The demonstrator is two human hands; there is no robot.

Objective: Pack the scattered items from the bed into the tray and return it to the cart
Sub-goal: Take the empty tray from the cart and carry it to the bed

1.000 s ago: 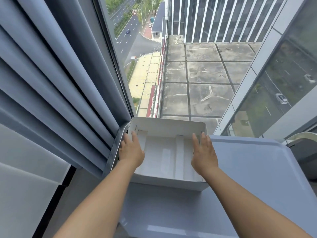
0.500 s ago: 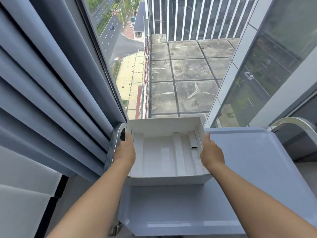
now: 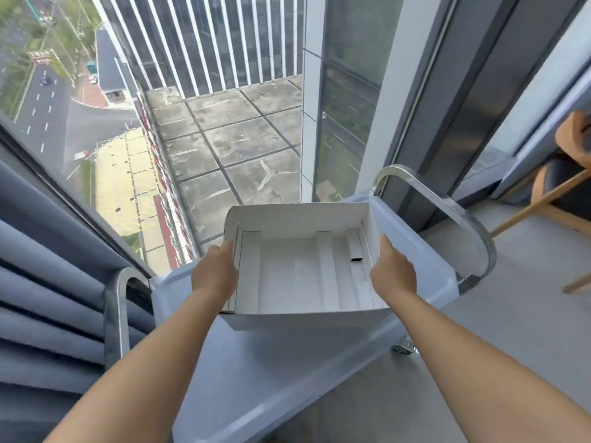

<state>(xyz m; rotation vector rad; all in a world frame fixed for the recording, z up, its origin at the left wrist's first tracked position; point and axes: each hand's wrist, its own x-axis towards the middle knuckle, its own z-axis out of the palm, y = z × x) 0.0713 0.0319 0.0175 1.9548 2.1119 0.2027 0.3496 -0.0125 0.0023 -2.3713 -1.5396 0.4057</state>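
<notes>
A white cardboard tray (image 3: pixel 300 219) with low dividers inside is held above the pale blue cart top (image 3: pixel 265 372). My left hand (image 3: pixel 216 273) grips its left wall and my right hand (image 3: pixel 391 271) grips its right wall. The tray holds nothing but a small dark piece near its right divider. It looks lifted off the cart surface and tilted slightly. The bed is out of view.
The cart has chrome handles on the left (image 3: pixel 120 314) and right (image 3: pixel 460 219). Grey curtains (image 3: pixel 41 298) hang at the left. A full-height window (image 3: pixel 198 139) stands straight ahead. A wooden chair (image 3: pixel 563 187) stands at the right on the pale floor (image 3: pixel 511 314).
My hands shifted from inside the tray to its side walls and raised it off the cart. The view swung to the right, bringing the chair into sight.
</notes>
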